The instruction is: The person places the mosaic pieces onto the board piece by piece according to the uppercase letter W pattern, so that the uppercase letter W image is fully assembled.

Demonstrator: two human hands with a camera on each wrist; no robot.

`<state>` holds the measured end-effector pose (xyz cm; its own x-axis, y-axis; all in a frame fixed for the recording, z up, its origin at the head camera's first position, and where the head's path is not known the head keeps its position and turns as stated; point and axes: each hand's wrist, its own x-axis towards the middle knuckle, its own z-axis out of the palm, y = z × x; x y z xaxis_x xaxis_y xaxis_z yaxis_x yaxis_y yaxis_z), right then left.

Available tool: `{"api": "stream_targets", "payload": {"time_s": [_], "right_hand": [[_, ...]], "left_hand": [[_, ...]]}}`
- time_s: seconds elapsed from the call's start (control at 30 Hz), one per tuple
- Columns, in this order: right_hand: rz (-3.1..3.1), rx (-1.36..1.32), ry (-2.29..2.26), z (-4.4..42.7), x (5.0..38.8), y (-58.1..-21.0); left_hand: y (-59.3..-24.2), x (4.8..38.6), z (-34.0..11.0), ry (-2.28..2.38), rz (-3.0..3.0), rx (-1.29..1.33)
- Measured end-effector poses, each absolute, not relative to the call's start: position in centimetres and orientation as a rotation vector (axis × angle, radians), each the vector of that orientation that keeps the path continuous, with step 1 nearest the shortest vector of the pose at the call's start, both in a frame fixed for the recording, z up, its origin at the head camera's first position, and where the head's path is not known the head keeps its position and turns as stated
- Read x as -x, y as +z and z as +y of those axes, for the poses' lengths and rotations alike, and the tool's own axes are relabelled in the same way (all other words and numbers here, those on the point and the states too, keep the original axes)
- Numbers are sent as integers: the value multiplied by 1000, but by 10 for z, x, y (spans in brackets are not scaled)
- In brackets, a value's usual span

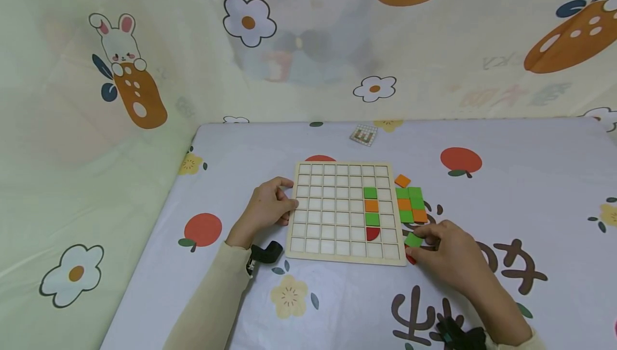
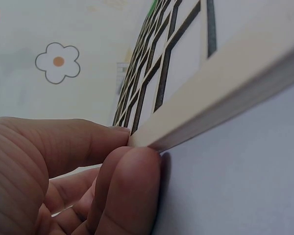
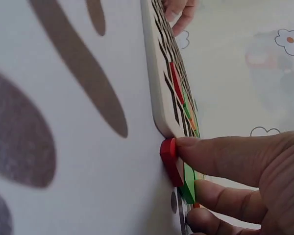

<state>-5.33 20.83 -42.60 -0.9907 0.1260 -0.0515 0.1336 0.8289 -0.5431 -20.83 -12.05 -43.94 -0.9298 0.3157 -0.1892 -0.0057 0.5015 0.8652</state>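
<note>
A wooden grid board lies flat; one of its columns holds a green, an orange and another green square above a red rounded piece. At the board's left edge my left hand grips the rim between thumb and finger, as the left wrist view shows with the hand at the frame. Beside the lower right edge, my right hand pinches a green tile. In the right wrist view, a red piece lies against that green tile, near the thumb of the hand.
Green and orange tiles lie grouped right of the board, with a single orange tile above them. A small card with a grid pattern is behind the board. The patterned cloth covers the table, and a printed curtain hangs behind.
</note>
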Motion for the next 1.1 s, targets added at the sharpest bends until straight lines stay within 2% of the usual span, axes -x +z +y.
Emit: {"api": "stream_targets", "payload": {"time_s": [0.23,0.8,1.1], "right_hand": [[2970,-303,-940,207,54,-427],[2907,-279,-1232,211,60,-428],[2888,-153,-1121,216,64,-425]], "left_hand": [[-439,208,-120,1396,2427,-260],[-439,209,-120,1397,2418,-250],[-440,209,-120,1389,2424,-252]]}}
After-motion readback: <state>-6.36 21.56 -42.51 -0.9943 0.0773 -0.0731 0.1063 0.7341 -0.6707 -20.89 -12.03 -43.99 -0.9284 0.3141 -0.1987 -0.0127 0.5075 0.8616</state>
